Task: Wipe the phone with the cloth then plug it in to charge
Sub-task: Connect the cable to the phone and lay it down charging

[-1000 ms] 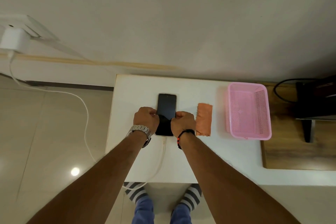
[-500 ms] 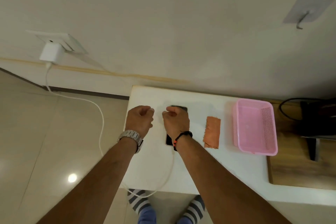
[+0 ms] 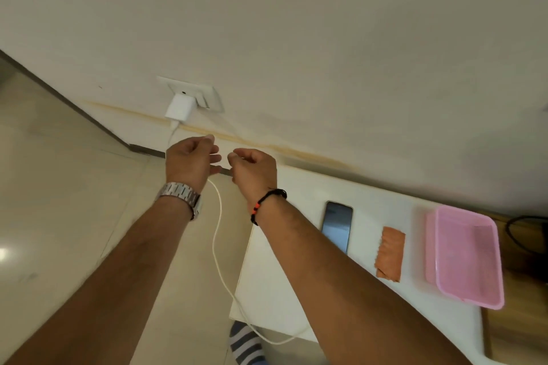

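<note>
We cannot see the phone's [image 3: 337, 224] near end behind the right forearm, nor where the cable [image 3: 218, 241] meets it; the left hand [image 3: 189, 161] hides the cable's upper run.

One head-worn wide-angle view — looking forward and down, tilted.

It faces the wall [image 3: 296, 24] and its socket [image 3: 195, 93], with floor [image 3: 59, 187] at left and the tabletop [image 3: 290, 246] low at right — both forearms reach in close from the bottom edge; no second view.

Plain cream wall [image 3: 296, 24], glossy beige tiled floor [image 3: 59, 187], white table [image 3: 267, 275]
</note>
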Demonstrator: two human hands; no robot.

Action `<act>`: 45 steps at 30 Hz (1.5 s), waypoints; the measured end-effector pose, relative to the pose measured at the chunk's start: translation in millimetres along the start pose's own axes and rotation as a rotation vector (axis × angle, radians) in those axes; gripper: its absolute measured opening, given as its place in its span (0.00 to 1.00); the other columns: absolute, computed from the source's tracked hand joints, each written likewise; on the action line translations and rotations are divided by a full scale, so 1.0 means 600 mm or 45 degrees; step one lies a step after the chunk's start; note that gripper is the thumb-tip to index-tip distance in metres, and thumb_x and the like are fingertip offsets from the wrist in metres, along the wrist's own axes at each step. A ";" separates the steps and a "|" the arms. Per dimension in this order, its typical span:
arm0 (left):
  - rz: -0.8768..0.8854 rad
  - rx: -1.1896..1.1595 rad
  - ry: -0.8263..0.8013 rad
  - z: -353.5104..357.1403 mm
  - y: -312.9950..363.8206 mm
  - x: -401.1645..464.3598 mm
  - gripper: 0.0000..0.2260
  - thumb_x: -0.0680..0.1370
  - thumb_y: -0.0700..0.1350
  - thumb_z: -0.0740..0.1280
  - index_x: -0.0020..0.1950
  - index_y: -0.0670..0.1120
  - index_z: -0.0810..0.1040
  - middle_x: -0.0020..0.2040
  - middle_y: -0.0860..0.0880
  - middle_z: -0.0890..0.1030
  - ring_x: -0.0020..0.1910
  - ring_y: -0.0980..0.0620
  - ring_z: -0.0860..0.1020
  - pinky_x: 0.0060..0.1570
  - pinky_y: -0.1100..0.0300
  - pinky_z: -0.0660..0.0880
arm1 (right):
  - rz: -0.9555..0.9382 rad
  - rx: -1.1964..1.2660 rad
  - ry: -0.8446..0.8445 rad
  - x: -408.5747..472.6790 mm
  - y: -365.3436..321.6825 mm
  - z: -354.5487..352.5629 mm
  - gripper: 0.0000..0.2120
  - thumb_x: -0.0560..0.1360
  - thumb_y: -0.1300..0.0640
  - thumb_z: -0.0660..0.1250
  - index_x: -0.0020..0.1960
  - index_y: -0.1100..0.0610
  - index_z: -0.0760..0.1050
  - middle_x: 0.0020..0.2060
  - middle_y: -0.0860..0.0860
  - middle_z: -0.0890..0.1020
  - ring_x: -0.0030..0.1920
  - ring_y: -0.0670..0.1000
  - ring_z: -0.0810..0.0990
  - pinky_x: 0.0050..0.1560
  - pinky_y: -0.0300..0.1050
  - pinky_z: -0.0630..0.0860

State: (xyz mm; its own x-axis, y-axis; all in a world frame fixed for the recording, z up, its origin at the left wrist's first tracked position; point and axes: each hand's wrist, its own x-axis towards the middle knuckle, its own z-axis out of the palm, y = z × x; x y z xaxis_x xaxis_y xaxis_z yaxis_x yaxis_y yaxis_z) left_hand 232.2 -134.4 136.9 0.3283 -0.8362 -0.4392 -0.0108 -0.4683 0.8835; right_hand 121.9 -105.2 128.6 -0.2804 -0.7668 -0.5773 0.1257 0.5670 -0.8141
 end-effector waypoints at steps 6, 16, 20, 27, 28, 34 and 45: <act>0.359 0.274 0.364 -0.063 0.048 0.063 0.09 0.77 0.50 0.70 0.41 0.47 0.83 0.35 0.52 0.82 0.31 0.58 0.77 0.36 0.67 0.73 | 0.074 0.022 -0.102 0.025 -0.031 0.088 0.09 0.71 0.52 0.72 0.49 0.53 0.83 0.50 0.50 0.86 0.53 0.54 0.85 0.58 0.54 0.82; -0.238 0.169 -0.193 -0.086 0.080 0.183 0.20 0.78 0.58 0.71 0.55 0.40 0.80 0.55 0.38 0.86 0.47 0.42 0.86 0.45 0.49 0.83 | 0.179 -0.157 -0.199 0.059 -0.056 0.189 0.12 0.75 0.50 0.66 0.44 0.59 0.80 0.36 0.51 0.79 0.37 0.54 0.76 0.36 0.42 0.71; -0.333 0.050 -0.303 -0.087 0.078 0.208 0.23 0.81 0.52 0.70 0.67 0.36 0.74 0.56 0.34 0.84 0.45 0.42 0.87 0.40 0.52 0.83 | 0.196 -0.161 -0.175 0.069 -0.046 0.209 0.10 0.75 0.55 0.65 0.48 0.61 0.80 0.36 0.52 0.78 0.35 0.53 0.74 0.31 0.41 0.66; -0.241 0.122 -0.241 -0.088 0.069 0.217 0.24 0.80 0.53 0.71 0.65 0.33 0.76 0.58 0.34 0.83 0.45 0.41 0.86 0.35 0.55 0.81 | 0.200 -0.080 -0.164 0.082 -0.055 0.220 0.09 0.73 0.59 0.67 0.49 0.63 0.81 0.43 0.59 0.85 0.45 0.60 0.84 0.46 0.50 0.81; -0.234 0.127 -0.223 -0.087 0.069 0.216 0.24 0.80 0.53 0.71 0.65 0.33 0.77 0.59 0.33 0.83 0.46 0.40 0.85 0.39 0.53 0.81 | 0.204 -0.069 -0.159 0.084 -0.057 0.221 0.10 0.73 0.58 0.68 0.50 0.63 0.81 0.44 0.59 0.85 0.45 0.60 0.84 0.47 0.50 0.81; -0.207 0.124 -0.257 -0.089 0.070 0.213 0.25 0.79 0.52 0.72 0.65 0.33 0.77 0.59 0.31 0.82 0.50 0.37 0.83 0.54 0.43 0.81 | 0.142 -0.142 -0.157 0.079 -0.052 0.218 0.06 0.76 0.58 0.66 0.45 0.59 0.78 0.38 0.55 0.79 0.39 0.56 0.77 0.40 0.45 0.73; -0.243 0.129 -0.178 -0.086 0.087 0.222 0.10 0.77 0.46 0.61 0.49 0.43 0.80 0.56 0.41 0.84 0.44 0.44 0.83 0.50 0.47 0.79 | -0.187 -0.615 -0.201 0.076 -0.077 0.148 0.29 0.76 0.60 0.64 0.76 0.57 0.64 0.71 0.55 0.73 0.68 0.57 0.73 0.62 0.47 0.72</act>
State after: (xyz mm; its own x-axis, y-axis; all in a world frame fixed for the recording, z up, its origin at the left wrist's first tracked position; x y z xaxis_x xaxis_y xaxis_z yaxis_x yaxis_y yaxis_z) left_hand 324.0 -255.5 133.2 0.1995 -0.7582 -0.6207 -0.0584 -0.6415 0.7649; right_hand 187.6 -193.1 134.2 -0.1106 -0.8633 -0.4924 -0.3676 0.4959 -0.7868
